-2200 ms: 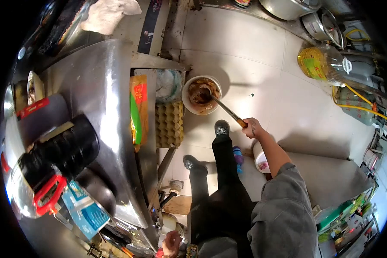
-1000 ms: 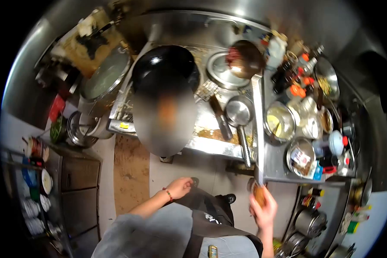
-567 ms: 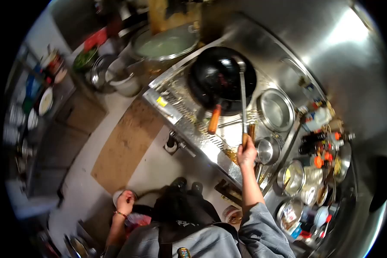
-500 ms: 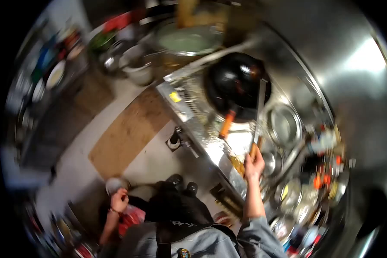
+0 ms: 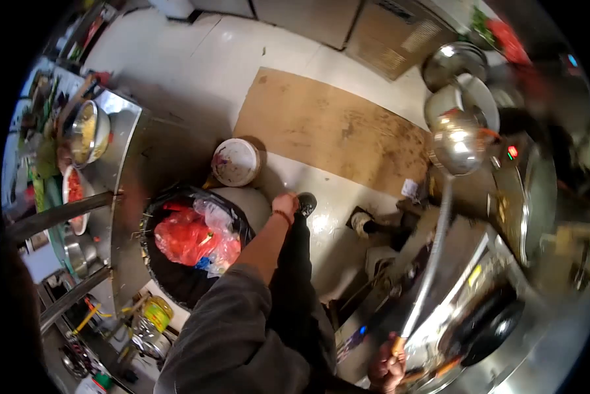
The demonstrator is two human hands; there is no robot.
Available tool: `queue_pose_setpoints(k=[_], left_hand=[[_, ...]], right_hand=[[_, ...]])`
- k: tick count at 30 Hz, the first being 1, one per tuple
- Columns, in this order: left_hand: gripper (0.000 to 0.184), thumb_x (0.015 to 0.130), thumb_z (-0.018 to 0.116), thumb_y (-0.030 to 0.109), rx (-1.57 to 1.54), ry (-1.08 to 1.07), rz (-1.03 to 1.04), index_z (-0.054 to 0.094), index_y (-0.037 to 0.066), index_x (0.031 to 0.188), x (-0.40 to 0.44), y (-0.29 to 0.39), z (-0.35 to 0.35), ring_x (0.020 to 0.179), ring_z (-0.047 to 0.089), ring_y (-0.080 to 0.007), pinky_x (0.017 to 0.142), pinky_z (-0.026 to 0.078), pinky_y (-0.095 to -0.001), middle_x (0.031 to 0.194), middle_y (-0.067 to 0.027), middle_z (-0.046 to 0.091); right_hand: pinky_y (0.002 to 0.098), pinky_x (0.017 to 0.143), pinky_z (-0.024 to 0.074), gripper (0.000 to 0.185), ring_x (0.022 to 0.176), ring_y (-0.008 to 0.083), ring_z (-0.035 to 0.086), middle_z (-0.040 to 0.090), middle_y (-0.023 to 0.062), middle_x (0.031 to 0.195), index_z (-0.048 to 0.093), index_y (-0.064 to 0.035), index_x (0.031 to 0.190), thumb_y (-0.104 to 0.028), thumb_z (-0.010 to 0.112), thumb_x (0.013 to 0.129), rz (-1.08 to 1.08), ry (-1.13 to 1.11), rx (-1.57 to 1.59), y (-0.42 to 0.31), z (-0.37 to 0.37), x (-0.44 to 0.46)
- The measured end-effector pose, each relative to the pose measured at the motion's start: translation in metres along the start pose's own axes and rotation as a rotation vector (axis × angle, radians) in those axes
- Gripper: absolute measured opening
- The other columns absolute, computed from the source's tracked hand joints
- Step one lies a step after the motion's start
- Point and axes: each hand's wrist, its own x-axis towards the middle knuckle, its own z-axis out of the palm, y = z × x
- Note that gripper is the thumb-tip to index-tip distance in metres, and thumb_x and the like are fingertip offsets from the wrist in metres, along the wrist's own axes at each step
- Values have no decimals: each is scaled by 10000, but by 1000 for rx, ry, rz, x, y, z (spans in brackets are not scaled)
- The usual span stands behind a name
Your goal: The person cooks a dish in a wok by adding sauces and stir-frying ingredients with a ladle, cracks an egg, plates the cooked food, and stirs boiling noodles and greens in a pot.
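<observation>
My right hand (image 5: 387, 369) is closed around the wooden handle end of a long metal ladle (image 5: 429, 276). The ladle's round bowl (image 5: 458, 146) is raised over the side of the cooking station, in front of a white bucket in this view. Near that hand, a black wok (image 5: 485, 328) with an orange handle (image 5: 447, 366) rests on the stove. My left hand (image 5: 285, 203) hangs low over the floor beside my leg, its fingers curled in, with nothing visible in them. Below its forearm stands a bin (image 5: 246, 226) lined with a black bag, holding red and clear plastic bags (image 5: 193, 235).
A white tub (image 5: 236, 161) stands by the bin. Brown cardboard (image 5: 328, 125) covers part of the floor. At left, a steel counter (image 5: 126, 121) carries a bowl of yellow food (image 5: 90, 133) and a dish of red pieces (image 5: 76, 192). A white bucket (image 5: 442, 105) is at upper right.
My view has swung left, away from the stove. The ladle was over the wok and now has its bowl out past the stove's side. My left hand has moved forward from near the red bag.
</observation>
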Motion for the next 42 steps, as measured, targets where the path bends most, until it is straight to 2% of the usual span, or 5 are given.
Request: queue_pose_setpoints(k=[4,14,22,26,42], left_hand=[[358,862,507,116,-868,466,-273,422,10,1192,92,50,7,745,483,-217,629,446,-323,983,-158,492],[327,881,428,120,-1612,807,-312,478,-7,1178,215,47,-93,1123,427,-300,894,447,-412,1212,-156,449],[443,913,464,272,-1558,784,342,403,-83,1170,167,116,-122,997,554,-299,838,541,-358,1123,-188,512],[425,913,471,248,-1594,791,369,402,-86,1165,170,120,-141,1011,549,-302,819,550,-366,1136,-190,509],[421,893,494,233,-1508,916,322,400,-91,1145,164,127,-132,961,566,-325,776,570,-362,1086,-197,517]], right_hand=[[208,406,335,178,469,78,422,456,24,589,544,-21,995,-104,578,842,232,126,-445,33,25,127],[236,430,358,327,474,98,436,482,45,677,450,28,1137,-25,554,831,643,85,-823,96,4,328],[327,694,473,486,795,236,604,611,157,915,435,-40,1250,-75,580,788,306,-572,-1639,155,35,398],[418,678,468,410,764,404,563,561,234,844,448,-6,1161,-45,515,759,119,-684,-1703,230,46,445],[375,536,461,184,592,335,560,557,181,674,558,-1,845,-61,618,682,35,-750,-1648,331,15,523]])
